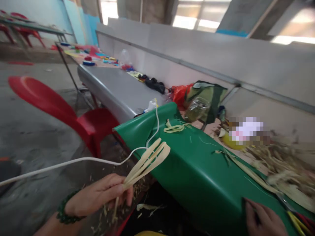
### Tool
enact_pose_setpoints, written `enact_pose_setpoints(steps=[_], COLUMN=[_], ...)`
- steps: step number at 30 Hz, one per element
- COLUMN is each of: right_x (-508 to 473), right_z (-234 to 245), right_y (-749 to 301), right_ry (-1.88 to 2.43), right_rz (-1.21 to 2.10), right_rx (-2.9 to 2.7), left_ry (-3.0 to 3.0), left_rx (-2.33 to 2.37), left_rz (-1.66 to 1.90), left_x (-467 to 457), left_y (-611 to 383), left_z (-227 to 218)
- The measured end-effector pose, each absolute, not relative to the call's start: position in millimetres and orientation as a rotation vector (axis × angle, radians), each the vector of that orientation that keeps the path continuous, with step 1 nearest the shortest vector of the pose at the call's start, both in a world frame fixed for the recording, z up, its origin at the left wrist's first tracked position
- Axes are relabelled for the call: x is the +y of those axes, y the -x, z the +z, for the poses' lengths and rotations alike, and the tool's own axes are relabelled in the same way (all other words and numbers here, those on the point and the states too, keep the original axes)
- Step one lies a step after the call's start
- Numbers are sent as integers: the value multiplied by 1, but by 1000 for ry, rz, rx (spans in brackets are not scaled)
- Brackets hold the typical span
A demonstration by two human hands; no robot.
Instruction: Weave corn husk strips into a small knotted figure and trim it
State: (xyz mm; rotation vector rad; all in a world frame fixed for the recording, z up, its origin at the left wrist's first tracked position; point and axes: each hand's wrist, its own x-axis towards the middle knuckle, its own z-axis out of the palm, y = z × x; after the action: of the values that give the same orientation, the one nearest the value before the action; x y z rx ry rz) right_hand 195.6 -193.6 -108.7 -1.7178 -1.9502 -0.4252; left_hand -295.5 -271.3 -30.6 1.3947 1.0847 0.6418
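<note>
My left hand (pixel 105 193), with a dark green bead bracelet (pixel 70 208) at the wrist, is closed on a looped bundle of pale husk strips (pixel 149 160). The strips fan out from my fingertips and fold over at the top. At the lower right, my right hand (pixel 263 218) is by the edge of the green sheet (pixel 197 164), blurred and cut off by the frame; its grip does not show clearly. Scissors (pixel 292 216) with yellow and red handles lie beside it. Another looped strip (pixel 174 127) rests on the sheet, and a long husk strip (pixel 251 172) lies across it.
A white cable (pixel 91 159) runs from the left to a white plug block (pixel 152 105). Loose husks (pixel 283 164) pile up at the right near a yellow container (pixel 233 144). A red chair (pixel 56 105) stands left of the grey table (pixel 113 85). A pale partition (pixel 197 49) backs the tables.
</note>
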Motion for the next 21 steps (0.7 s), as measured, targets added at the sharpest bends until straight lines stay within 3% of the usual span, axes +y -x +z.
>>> enact_pose_setpoints(steps=[4,9,11,16,21], right_x=[-194,-162,-135,-58,-19], right_z=[-93,-29,4,43,-8], right_y=[-177,-179,-183,-187,-183], right_ry=[1761,1665,1497,1096,1228], right_rz=[-366,431,574,609,312], right_rx=[-1930,-2132,-1967,-1338,-1352], left_ry=[-1317,-1466,-1516,-1577,-1515], left_rx=[780,559,456,562,707], left_rz=[557,468,453,669,689], left_x=[-238,-188,-161,-70,-2], left_y=[236,146,104,-2,-50], left_z=[-19,19,31,32,0])
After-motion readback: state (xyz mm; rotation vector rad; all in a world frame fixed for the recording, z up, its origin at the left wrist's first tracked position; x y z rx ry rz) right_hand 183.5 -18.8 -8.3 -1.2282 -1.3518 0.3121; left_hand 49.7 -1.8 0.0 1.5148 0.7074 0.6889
